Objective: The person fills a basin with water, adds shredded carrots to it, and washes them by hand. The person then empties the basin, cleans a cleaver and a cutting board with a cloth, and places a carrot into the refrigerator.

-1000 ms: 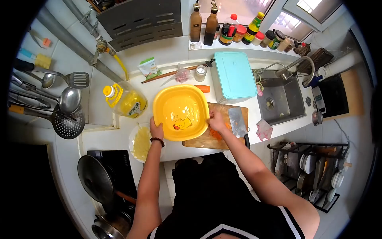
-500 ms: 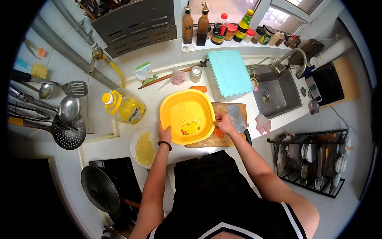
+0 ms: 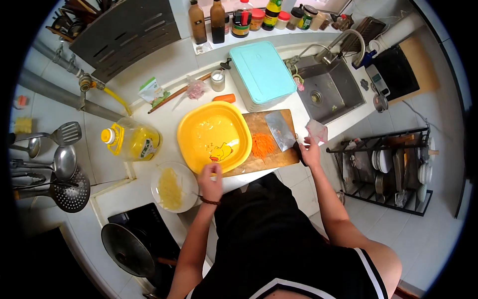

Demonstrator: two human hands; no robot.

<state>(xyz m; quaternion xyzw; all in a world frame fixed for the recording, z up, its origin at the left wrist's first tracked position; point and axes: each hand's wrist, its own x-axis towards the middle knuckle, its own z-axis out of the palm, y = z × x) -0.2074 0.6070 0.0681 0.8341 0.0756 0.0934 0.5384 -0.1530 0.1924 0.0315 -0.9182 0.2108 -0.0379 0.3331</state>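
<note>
A yellow basin (image 3: 214, 130) with a duck picture rests on the counter, over the left part of the wooden cutting board (image 3: 279, 158). My left hand (image 3: 210, 182) is at its near rim, fingers curled; whether they grip the rim is unclear. Shredded carrot (image 3: 262, 145) lies on the board, beside the cleaver (image 3: 280, 130). At the cleaver's dark handle, my right hand (image 3: 310, 152) has its fingers bent around or against it. Left of my left hand is a plate (image 3: 190, 185) of pale yellow shreds (image 3: 170, 188).
An oil jug (image 3: 137, 141) stands left of the basin. Behind are a carrot piece (image 3: 224, 98), a glass jar (image 3: 217, 80) and a teal-lidded box (image 3: 262, 74). A sink (image 3: 331, 89) lies right, a wok (image 3: 128, 250) at lower left, and a dish rack (image 3: 386, 172) at lower right.
My right hand has left the basin's right side and moved right to the cleaver handle. My left hand has shifted to the basin's near rim. The view has turned, and more carrot shreds show.
</note>
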